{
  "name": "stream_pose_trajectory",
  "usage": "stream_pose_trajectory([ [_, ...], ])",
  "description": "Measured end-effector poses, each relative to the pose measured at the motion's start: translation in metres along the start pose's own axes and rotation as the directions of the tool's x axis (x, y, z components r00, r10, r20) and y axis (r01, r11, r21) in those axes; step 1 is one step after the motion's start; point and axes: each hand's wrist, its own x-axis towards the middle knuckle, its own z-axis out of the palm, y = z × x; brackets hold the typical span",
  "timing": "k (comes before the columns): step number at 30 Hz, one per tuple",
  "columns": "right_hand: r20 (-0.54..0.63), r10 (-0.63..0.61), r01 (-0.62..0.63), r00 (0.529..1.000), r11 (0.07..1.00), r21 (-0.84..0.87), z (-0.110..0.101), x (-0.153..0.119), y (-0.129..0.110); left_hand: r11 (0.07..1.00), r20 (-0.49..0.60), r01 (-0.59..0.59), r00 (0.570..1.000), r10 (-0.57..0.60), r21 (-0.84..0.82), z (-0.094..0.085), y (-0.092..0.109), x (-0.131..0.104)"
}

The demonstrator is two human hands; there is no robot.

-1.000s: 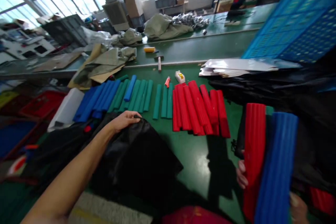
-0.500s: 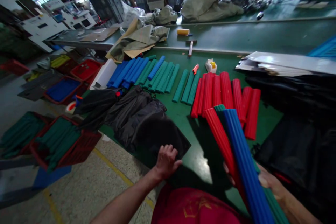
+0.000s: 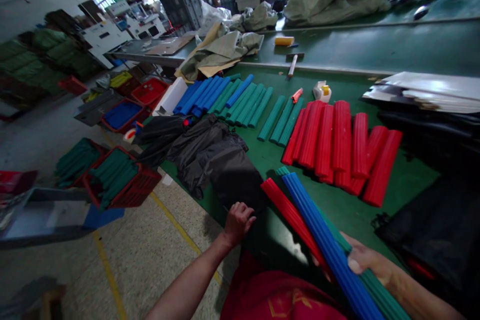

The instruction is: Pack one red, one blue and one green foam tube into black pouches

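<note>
My right hand (image 3: pixel 356 257) is closed round a bundle of long ribbed pieces: a red one (image 3: pixel 290 215), a blue one (image 3: pixel 322 240) and a green one (image 3: pixel 382 292). The bundle tilts up and left above the table's front edge. My left hand (image 3: pixel 240 219), fingers curled, is at the edge of a flat black bag (image 3: pixel 236 175); its fingertips look pressed on the bag's lower corner. Red bundles (image 3: pixel 341 135) lie beyond my right hand. Green bundles (image 3: pixel 247 105) and blue bundles (image 3: pixel 204 92) lie in a row farther left.
The green table (image 3: pixel 258 152) also bears a tape dispenser (image 3: pixel 321 91), a hammer-like tool (image 3: pixel 293 66) and white sheets (image 3: pixel 423 91). Black bags (image 3: pixel 431 225) lie at the right. Red baskets (image 3: pixel 144 185) with green pieces stand on the floor at the left.
The view has shifted, so the table's things appear elsewhere. The held bundle has moved left and lower, away from the red row, towards the black bag. My left hand stays at the bag.
</note>
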Motion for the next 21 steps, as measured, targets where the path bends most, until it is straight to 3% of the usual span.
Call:
stream_pose_trajectory([
  [4,0.047,0.089,-0.087,0.995,0.995,-0.047,0.003,0.004,0.003,0.999,-0.036,-0.031,0.999,0.031,-0.022,0.002,0.001,-0.005],
  [10,0.043,0.132,-0.126,0.99,0.985,-0.115,0.002,0.008,0.006,0.99,-0.12,0.087,0.988,-0.1,-0.11,-0.003,0.002,0.005],
  [14,0.044,0.153,-0.148,0.987,0.984,-0.096,0.012,0.012,0.006,0.962,-0.186,0.186,0.957,-0.223,-0.2,-0.025,0.006,0.018],
  [21,0.087,0.221,-0.213,0.971,0.973,-0.09,0.032,0.024,0.007,0.932,-0.231,0.212,0.931,-0.284,-0.293,-0.075,-0.003,0.031],
])
